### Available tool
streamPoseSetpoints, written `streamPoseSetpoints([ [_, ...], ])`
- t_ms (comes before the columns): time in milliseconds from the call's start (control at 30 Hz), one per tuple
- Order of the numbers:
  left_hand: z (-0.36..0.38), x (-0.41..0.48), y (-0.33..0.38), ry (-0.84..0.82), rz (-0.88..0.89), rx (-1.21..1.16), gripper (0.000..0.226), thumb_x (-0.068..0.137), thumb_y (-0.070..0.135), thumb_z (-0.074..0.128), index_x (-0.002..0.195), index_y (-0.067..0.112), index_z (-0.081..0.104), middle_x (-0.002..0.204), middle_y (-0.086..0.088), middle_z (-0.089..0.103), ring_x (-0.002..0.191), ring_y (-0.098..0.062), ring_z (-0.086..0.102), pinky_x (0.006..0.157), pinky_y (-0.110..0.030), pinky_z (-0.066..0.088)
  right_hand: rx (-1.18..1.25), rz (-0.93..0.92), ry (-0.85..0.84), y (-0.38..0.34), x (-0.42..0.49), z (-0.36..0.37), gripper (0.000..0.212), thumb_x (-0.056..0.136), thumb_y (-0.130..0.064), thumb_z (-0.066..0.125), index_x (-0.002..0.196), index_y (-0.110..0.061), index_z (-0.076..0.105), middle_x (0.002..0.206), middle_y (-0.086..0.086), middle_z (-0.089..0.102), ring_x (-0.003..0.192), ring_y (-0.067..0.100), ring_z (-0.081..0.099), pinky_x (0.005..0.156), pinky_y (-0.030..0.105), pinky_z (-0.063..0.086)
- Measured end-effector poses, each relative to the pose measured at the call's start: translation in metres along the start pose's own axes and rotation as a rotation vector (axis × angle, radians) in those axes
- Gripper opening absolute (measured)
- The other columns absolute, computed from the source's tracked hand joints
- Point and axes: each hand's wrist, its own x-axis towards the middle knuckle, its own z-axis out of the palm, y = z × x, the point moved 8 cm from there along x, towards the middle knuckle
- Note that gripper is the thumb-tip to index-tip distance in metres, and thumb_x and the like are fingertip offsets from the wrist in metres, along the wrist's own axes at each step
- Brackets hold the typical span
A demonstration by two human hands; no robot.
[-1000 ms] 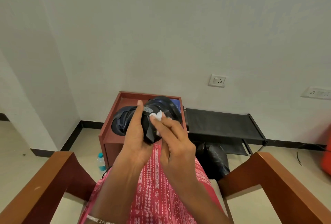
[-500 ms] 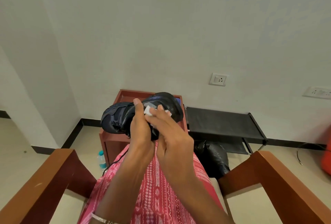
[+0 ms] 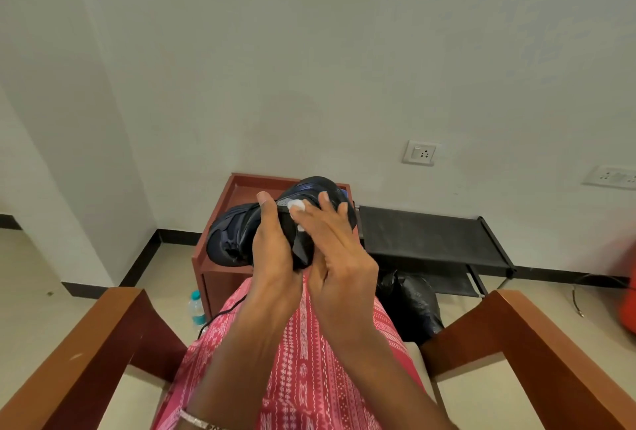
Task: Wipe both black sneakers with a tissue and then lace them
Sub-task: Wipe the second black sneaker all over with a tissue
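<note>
Lace (image 3: 223, 312): loose black cord hangs from the sneaker down onto the lap, on the near side of the side table. Risk, as I judge it: it could snag a wrist or knee and jerk the shoe when it gets turned.
Left hand (image 3: 272, 244): wrapped round the sneaker's middle from below, thumb up, in front of the side table. Only this one hand grips it, so hard rubbing could twist it loose.
Right hand (image 3: 339, 257): fingers fairly straight and spread, pressing the tissue flat on the shoe, not curled round anything. Nothing pins the wad, so it may slide out or shred.
Tissue (image 3: 296, 205): small white wad, mostly hidden under the right fingertips, above the side table's front edge.
Sneaker (image 3: 237, 233): black, held up in the air on its side. One end pokes out past the left hand and the rest sits between both hands. It is above the side table's near edge and does not rest on it.
Side table (image 3: 241, 189): red-brown, against the wall. I can't make out a second sneaker from here.
</note>
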Motion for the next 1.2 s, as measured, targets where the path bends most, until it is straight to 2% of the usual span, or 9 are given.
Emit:
streamPoseSetpoints([
  [133, -0.009, 0.005, -0.001, 0.043, -0.055, -0.015, 0.083, 0.084, 0.074, 0.054, 0.122, 0.002, 0.067, 0.114, -0.014, 0.072, 0.094, -0.026, 0.074, 0.077, -0.035, 0.057, -0.018, 0.016, 0.014, -0.01, -0.017, -0.006, 0.034, 0.096, -0.015, 0.049, 0.122, -0.014, 0.071, 0.126, -0.007, 0.068, 0.122, 0.013, 0.054, 0.104, 0.024, 0.046],
  [300, -0.016, 0.014, -0.006, 0.094, -0.116, 0.014, 0.085, 0.079, 0.08, 0.054, 0.119, 0.007, 0.068, 0.109, -0.013, 0.074, 0.07, -0.017, 0.071, 0.051, -0.024, 0.054, 0.064, 0.039, 0.04, -0.011, -0.035, -0.015, 0.03, 0.089, -0.001, 0.066, 0.114, -0.013, 0.075, 0.114, -0.005, 0.072, 0.105, 0.009, 0.062, 0.091, 0.015, 0.049],
  [467, -0.009, 0.014, -0.011, -0.01, -0.142, -0.037, 0.085, 0.08, 0.079, 0.052, 0.111, 0.001, 0.067, 0.082, -0.008, 0.071, 0.07, -0.017, 0.07, 0.06, -0.028, 0.056, 0.07, -0.001, 0.031, -0.015, -0.011, -0.017, 0.025, 0.088, 0.0, 0.065, 0.108, -0.01, 0.077, 0.105, -0.003, 0.075, 0.1, 0.012, 0.065, 0.09, 0.016, 0.051],
  [600, -0.004, 0.008, -0.008, -0.013, -0.076, -0.021, 0.081, 0.084, 0.073, 0.05, 0.122, 0.003, 0.064, 0.117, -0.022, 0.071, 0.108, -0.034, 0.07, 0.089, -0.043, 0.056, 0.032, 0.015, 0.048, -0.008, 0.01, -0.015, 0.026, 0.087, -0.002, 0.061, 0.106, -0.01, 0.077, 0.104, -0.002, 0.075, 0.1, 0.014, 0.064, 0.086, 0.027, 0.055],
  [900, -0.015, 0.018, -0.002, 0.078, -0.083, 0.013, 0.1, 0.065, 0.09, 0.055, 0.128, 0.012, 0.063, 0.114, -0.017, 0.073, 0.105, -0.035, 0.071, 0.101, -0.053, 0.051, 0.119, 0.1, -0.015, -0.003, -0.027, -0.03, 0.031, 0.082, 0.003, 0.075, 0.106, -0.018, 0.076, 0.105, -0.014, 0.072, 0.1, 0.003, 0.066, 0.088, 0.016, 0.051],
  [1033, -0.005, 0.014, 0.004, -0.01, -0.088, -0.016, 0.105, 0.072, 0.091, 0.044, 0.136, 0.01, 0.057, 0.129, -0.015, 0.066, 0.116, -0.028, 0.065, 0.108, -0.044, 0.045, 0.14, 0.025, -0.017, -0.015, -0.034, -0.036, 0.032, 0.081, 0.004, 0.077, 0.107, -0.014, 0.075, 0.103, -0.008, 0.072, 0.098, 0.006, 0.066, 0.083, 0.022, 0.053],
  [1067, -0.005, 0.012, 0.003, -0.04, -0.093, -0.003, 0.105, 0.071, 0.091, 0.045, 0.129, 0.004, 0.061, 0.122, -0.017, 0.069, 0.108, -0.025, 0.068, 0.102, -0.037, 0.05, 0.113, -0.014, -0.042, -0.02, -0.034, -0.031, 0.034, 0.082, 0.006, 0.076, 0.111, -0.012, 0.075, 0.105, -0.005, 0.072, 0.099, 0.009, 0.065, 0.084, 0.022, 0.052],
  [1167, 0.0, 0.007, -0.005, -0.126, -0.119, 0.002, 0.081, 0.07, 0.087, 0.048, 0.055, 0.009, 0.066, 0.053, -0.004, 0.061, 0.048, -0.01, 0.06, 0.053, -0.02, 0.051, -0.009, -0.113, -0.07, -0.025, -0.019, -0.012, 0.032, 0.089, 0.003, 0.065, 0.118, -0.007, 0.072, 0.109, 0.004, 0.069, 0.102, 0.016, 0.061, 0.09, 0.021, 0.049],
  [1200, 0.004, 0.007, -0.005, -0.148, -0.086, -0.001, 0.083, 0.078, 0.085, 0.04, 0.044, 0.012, 0.061, 0.048, 0.0, 0.057, 0.045, -0.009, 0.058, 0.054, -0.021, 0.049, -0.049, -0.11, -0.055, -0.023, -0.011, -0.009, 0.029, 0.092, -0.003, 0.06, 0.118, -0.006, 0.072, 0.109, 0.005, 0.068, 0.102, 0.017, 0.06, 0.092, 0.021, 0.049],
])
